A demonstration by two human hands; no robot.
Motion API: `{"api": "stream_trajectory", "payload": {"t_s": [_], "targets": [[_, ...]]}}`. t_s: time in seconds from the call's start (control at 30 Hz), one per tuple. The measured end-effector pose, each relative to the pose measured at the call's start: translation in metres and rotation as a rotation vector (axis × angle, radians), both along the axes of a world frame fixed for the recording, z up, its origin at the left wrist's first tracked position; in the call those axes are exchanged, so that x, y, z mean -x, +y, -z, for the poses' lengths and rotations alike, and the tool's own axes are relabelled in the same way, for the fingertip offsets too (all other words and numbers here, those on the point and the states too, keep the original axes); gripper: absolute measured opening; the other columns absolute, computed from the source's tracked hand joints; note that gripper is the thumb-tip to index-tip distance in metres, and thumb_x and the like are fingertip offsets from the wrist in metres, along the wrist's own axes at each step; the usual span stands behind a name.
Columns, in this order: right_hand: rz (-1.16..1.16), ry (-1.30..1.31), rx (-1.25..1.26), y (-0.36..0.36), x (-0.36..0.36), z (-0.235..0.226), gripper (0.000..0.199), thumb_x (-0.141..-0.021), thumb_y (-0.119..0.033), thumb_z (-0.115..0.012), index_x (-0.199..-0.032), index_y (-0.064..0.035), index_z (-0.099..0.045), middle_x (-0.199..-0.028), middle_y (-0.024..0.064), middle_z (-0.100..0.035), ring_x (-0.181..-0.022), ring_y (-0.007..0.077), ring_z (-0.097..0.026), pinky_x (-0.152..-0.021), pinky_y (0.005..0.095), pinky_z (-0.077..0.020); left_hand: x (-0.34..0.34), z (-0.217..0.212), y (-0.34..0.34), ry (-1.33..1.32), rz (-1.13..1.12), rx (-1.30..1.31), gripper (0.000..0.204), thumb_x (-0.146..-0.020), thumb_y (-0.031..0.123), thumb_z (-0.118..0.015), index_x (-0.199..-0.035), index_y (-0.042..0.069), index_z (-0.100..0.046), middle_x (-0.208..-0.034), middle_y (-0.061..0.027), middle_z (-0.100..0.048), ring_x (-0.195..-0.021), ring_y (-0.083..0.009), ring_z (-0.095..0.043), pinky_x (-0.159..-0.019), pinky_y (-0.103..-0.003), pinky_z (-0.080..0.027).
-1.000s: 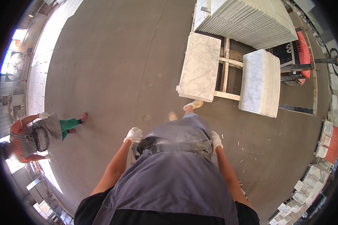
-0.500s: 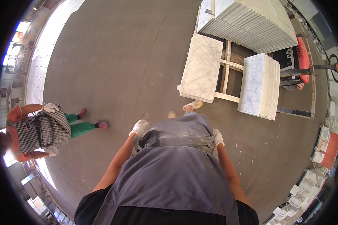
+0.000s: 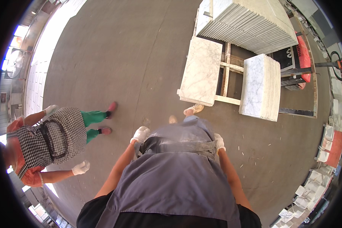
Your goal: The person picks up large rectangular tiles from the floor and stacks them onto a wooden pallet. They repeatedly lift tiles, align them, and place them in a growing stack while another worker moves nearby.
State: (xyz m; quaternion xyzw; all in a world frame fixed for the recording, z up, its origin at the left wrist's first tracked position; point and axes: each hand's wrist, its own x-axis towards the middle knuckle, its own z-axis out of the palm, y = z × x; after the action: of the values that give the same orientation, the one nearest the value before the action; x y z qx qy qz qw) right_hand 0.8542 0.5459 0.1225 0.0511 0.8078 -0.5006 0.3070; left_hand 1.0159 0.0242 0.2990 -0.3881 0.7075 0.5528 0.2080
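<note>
The gloved left hand point(image 3: 141, 134) looks curled beside the grey apron point(image 3: 174, 178); the right hand point(image 3: 219, 143), across from it, is partly hidden. I cannot tell whether either grips anything. Marble slabs point(image 3: 200, 72) lie ahead of the right hand.

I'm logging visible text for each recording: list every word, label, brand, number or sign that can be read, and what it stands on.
White characters on the black casing of the red-and-black machine: visible, but not copied out here.
Small dark rectangular panel on the left side: too small and blurred to tell whether it bears text.
Stacked white, grey-veined stone slabs and plain grey apron: no lettering visible.
</note>
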Motion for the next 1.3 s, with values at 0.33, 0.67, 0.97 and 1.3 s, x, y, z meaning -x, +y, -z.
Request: {"api": "stream_trajectory", "payload": {"t_s": [0.33,0.67,0.97,1.3], "targets": [[0.051,-0.052,-0.035,-0.019,0.015,-0.034,0.039,-0.100,-0.024,-0.061,-0.129,0.0023,-0.062,-0.117,0.0125,-0.071,-0.106,0.0236,-0.066,-0.094,0.0357,-0.0521,-0.004,0.001,-0.007,0.102,0.068,0.015,0.024,-0.093,0.019,-0.061,-0.110,0.002,-0.064,-0.082,-0.0053,-0.066,-0.061,-0.0133,-0.057,-0.051,-0.029,-0.046],[-0.109,-0.042,-0.179,-0.031,0.015,-0.079,0.033,-0.095,-0.013,-0.050,-0.122,-0.0045,-0.065,-0.123,0.0217,-0.064,-0.118,0.0387,-0.058,-0.100,0.0426,-0.0472,-0.011,-0.001,-0.008,0.118,0.077,0.031,0.020,-0.092,0.018,-0.058,-0.106,0.004,-0.063,-0.076,-0.0052,-0.062,-0.058,-0.0143,-0.055,-0.049,-0.029,-0.045],[-0.083,0.015,-0.076,-0.014,-0.006,-0.054,0.036,-0.092,-0.007,-0.051,-0.125,-0.0049,-0.064,-0.126,0.0209,-0.063,-0.119,0.0385,-0.058,-0.103,0.0427,-0.0474,0.017,-0.035,0.004,-0.065,-0.152,-0.039,0.028,-0.089,0.021,-0.060,-0.105,-0.001,-0.066,-0.086,-0.0081,-0.068,-0.079,-0.0190,-0.064,-0.072,-0.034,-0.051],[-0.140,0.027,-0.084,-0.011,-0.030,-0.090,0.041,-0.087,-0.002,-0.053,-0.127,-0.0064,-0.064,-0.129,0.0197,-0.062,-0.124,0.0364,-0.056,-0.106,0.0440,-0.0451,-0.008,0.004,0.001,0.075,0.091,0.131,0.024,-0.090,0.024,-0.058,-0.093,0.002,-0.068,-0.080,-0.0071,-0.065,-0.065,-0.0144,-0.059,-0.058,-0.031,-0.047]]}}
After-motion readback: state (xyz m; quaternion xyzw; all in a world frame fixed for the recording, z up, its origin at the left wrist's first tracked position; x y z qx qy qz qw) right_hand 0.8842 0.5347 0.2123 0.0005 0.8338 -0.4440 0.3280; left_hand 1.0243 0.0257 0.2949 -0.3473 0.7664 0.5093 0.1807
